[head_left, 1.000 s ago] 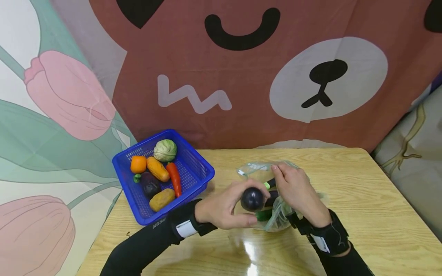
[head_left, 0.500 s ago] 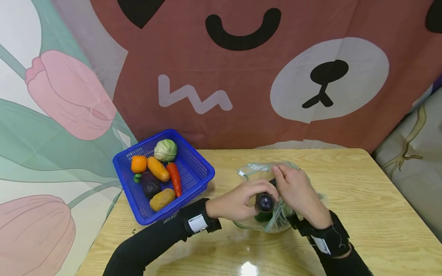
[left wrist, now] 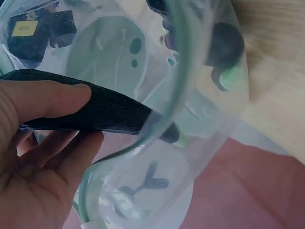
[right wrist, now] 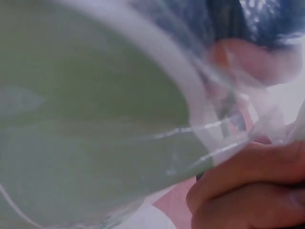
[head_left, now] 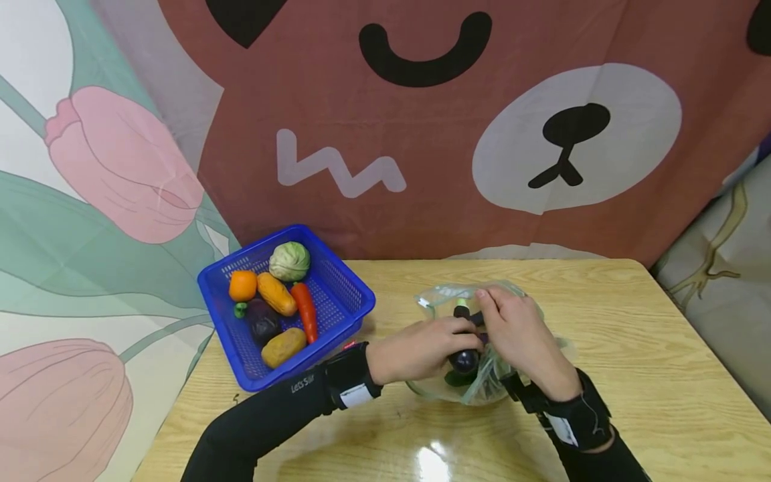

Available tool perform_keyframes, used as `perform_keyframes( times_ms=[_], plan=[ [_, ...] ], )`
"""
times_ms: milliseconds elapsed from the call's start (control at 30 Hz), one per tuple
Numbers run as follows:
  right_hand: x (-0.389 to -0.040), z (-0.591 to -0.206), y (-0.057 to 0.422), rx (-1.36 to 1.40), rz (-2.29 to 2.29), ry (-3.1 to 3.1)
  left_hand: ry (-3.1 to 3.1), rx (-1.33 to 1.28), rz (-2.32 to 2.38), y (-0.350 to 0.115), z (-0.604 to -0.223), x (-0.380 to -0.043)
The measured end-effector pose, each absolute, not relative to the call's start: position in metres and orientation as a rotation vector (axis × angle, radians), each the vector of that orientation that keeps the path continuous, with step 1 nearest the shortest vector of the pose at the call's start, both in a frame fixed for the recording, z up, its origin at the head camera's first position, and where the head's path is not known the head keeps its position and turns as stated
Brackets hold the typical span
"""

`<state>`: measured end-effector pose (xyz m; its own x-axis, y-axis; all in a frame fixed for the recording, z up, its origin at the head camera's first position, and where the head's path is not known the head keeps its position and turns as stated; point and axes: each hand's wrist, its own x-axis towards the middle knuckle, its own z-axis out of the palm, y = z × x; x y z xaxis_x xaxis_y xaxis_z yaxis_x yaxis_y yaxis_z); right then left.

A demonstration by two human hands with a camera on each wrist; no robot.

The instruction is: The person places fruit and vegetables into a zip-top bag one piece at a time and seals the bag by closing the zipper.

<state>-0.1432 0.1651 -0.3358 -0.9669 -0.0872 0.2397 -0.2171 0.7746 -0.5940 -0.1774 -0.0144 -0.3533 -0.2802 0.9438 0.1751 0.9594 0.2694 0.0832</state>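
My left hand (head_left: 421,349) grips a long, dark, glossy eggplant (head_left: 464,362) over the mouth of a clear plastic bag (head_left: 436,294). In the left wrist view, the thumb lies along one side of the eggplant (left wrist: 112,109) and the fingers are beneath it. Its pale green stem end points into the bag (left wrist: 205,114), beyond the green-edged rim. My right hand (head_left: 519,331) pinches the bag's edge and keeps it up; in the right wrist view, curled fingers (right wrist: 248,176) hold gathered film. Inside the bag lie a green vegetable (head_left: 459,379) and other dark ones, partly hidden by my hands.
A blue basket (head_left: 352,298) at the left holds a cabbage (head_left: 290,261), an orange bell pepper (head_left: 243,286), a red chili pepper (head_left: 305,311), a potato (head_left: 284,347), a yellow oblong vegetable (head_left: 276,294) and a dark round vegetable (head_left: 263,323). Behind the wooden table (head_left: 638,348) hangs a printed cloth (head_left: 421,221).
My left hand has moved right with the eggplant, lowering it into the bag's mouth and tipping it from end-on to lying lengthwise. My right hand has stayed in place on the bag.
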Motion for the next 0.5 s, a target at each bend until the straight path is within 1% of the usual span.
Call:
perform_keyframes(
  times_ms=[100,300,500],
  plan=[
    [-0.143,-0.335,0.164,0.234,0.957,-2.770,-2.453,-1.773,-0.109,-0.014,-0.352,-0.177],
    [-0.142,-0.333,0.162,0.253,0.965,-2.769,-2.340,-1.785,0.176,-0.006,-0.354,-0.179],
    [-0.140,-0.331,0.161,0.260,0.985,-2.770,-2.201,-1.725,0.395,0.000,-0.361,-0.181]
  ],
)
